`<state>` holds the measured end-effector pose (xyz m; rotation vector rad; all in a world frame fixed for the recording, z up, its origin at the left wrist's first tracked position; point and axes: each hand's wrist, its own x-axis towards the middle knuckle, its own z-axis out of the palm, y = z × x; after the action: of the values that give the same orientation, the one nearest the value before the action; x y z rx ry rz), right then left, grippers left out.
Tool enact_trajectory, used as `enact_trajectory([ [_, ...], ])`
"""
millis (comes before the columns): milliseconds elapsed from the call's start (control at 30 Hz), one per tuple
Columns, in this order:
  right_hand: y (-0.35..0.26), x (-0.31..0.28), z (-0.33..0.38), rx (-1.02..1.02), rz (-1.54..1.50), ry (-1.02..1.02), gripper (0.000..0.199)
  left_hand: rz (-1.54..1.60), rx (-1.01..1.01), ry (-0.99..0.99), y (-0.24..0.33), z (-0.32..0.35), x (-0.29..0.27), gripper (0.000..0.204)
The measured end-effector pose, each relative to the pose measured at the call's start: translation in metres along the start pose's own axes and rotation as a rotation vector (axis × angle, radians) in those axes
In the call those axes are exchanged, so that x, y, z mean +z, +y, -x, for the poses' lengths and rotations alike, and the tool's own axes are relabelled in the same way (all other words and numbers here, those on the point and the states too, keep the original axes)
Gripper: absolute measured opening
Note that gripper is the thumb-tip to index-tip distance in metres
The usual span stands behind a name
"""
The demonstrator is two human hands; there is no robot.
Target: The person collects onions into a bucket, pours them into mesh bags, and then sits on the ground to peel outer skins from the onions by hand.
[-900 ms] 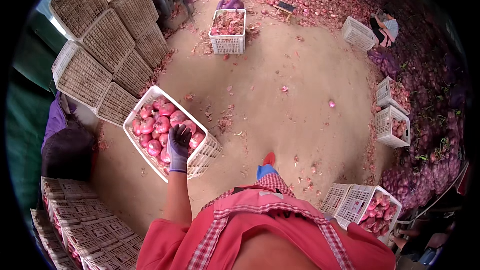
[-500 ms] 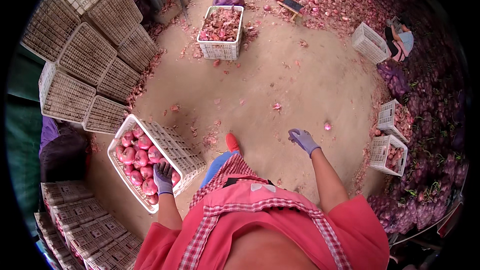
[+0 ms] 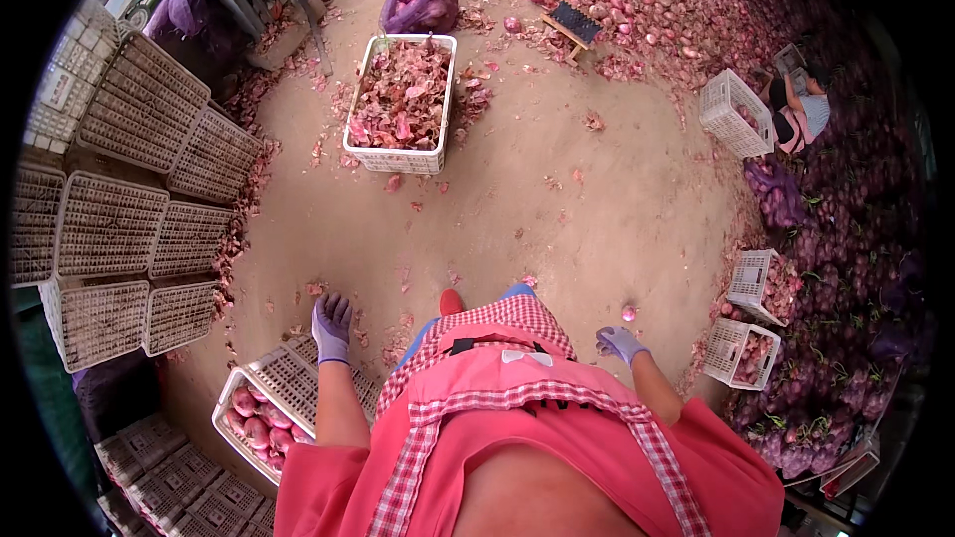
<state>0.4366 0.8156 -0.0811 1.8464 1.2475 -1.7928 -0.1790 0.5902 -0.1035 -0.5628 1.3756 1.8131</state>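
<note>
The person wears a pink-red apron or smock trimmed with bands of red-and-white check (one band crosses the chest, another runs down the front). Both the left hand point(image 3: 331, 326) and the right hand point(image 3: 621, 343) wear thin lilac gloves. A red shoe tip and blue trousers show below.

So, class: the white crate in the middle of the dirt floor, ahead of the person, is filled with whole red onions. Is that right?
Not quite. The white crate does stand on the dirt floor ahead of the person, but the head view shows it filled with dry reddish onion skins, not whole onions.
</note>
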Motion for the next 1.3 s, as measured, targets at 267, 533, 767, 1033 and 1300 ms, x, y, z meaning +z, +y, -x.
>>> enact_trajectory([
  [267, -0.198, -0.12, -0.114, 0.003, 0.008, -0.047, 0.029, -0.055, 0.145, -0.005, 0.056, -0.124, 0.237, 0.048],
  [533, -0.469, -0.294, -0.251, -0.236, 0.302, -0.022, 0.026, 0.102, 0.037, 0.425, 0.021, -0.14, 0.328, 0.053],
  [767, -0.678, -0.35, -0.368, -0.482, 0.461, -0.058, 0.03, 0.198, 0.084, 0.459, 0.044, -0.214, 0.459, 0.046],
  [1033, -0.868, -0.38, -0.406, -0.322, 0.729, -0.167, 0.035, 0.22, -0.001, 0.31, 0.072, -0.393, 0.666, 0.038],
  [1300, -1.047, -0.449, -0.502, -0.365, 0.12, -0.103, 0.037, 0.185, 0.007, 0.028, 0.187, -0.52, 0.917, 0.046],
])
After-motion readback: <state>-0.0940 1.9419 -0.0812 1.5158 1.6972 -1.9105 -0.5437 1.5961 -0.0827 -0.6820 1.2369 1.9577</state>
